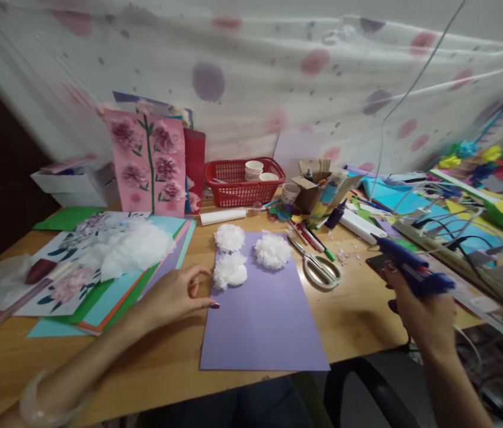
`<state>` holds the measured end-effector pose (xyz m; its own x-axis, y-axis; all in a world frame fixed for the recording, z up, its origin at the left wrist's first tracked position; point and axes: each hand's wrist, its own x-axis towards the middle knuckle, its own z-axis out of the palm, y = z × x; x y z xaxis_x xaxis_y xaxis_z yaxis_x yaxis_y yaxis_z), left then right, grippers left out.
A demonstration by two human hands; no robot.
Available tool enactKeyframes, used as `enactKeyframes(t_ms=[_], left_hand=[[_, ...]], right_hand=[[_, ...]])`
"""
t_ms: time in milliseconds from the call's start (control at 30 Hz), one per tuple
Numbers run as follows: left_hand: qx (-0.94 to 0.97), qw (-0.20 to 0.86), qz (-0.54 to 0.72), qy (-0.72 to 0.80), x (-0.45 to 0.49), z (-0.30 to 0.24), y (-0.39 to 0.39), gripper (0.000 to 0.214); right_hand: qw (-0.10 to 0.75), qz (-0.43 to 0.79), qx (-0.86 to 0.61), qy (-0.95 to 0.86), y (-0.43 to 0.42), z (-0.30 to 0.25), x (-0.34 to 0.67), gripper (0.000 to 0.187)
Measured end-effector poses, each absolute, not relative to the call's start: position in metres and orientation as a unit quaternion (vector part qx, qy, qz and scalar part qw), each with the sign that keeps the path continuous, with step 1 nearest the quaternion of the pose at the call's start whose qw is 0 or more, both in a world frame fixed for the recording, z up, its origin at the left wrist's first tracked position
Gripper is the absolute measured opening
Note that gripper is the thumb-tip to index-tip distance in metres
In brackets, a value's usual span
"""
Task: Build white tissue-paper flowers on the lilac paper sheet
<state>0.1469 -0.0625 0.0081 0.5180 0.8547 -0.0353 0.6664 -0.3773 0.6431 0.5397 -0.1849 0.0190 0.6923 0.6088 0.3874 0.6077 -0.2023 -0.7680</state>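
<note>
A purple sheet of paper (266,321) lies on the wooden table in front of me. Three fluffy white paper flowers sit on its upper part: one at the top left (229,238), one just below it (230,271) and one to the right (272,251). My left hand (184,291) hovers at the sheet's left edge, beside the lower flower, with fingers curved apart and nothing between them. At the right, my right hand (424,309) grips a blue hot glue gun (411,264), its nozzle pointing up and left, away from the sheet.
Scissors (322,272), markers (308,235) and clear bits (349,254) lie right of the sheet. Behind stand a red basket (244,184) and a pink flower picture (146,163). White tissue (130,246) covers coloured papers at left. A power strip (438,244) with cables lies at right.
</note>
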Motion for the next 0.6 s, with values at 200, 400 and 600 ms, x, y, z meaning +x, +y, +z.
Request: enactKeyframes(t_ms=[200,400,600], left_hand=[[0.838,0.213,0.156,0.478,0.161,0.009,-0.049,0.074],[0.865,0.139,0.196,0.440,0.184,0.028,-0.032,0.035],[0.877,0.173,0.131,0.428,0.204,0.018,-0.015,0.045]], right_hand=[[0.457,0.137,-0.749,-0.460,-0.184,0.049,0.490,0.045],[0.402,0.205,-0.670,-0.589,-0.155,0.060,0.461,0.043],[0.322,0.245,-0.662,-0.631,-0.131,0.050,0.443,0.051]])
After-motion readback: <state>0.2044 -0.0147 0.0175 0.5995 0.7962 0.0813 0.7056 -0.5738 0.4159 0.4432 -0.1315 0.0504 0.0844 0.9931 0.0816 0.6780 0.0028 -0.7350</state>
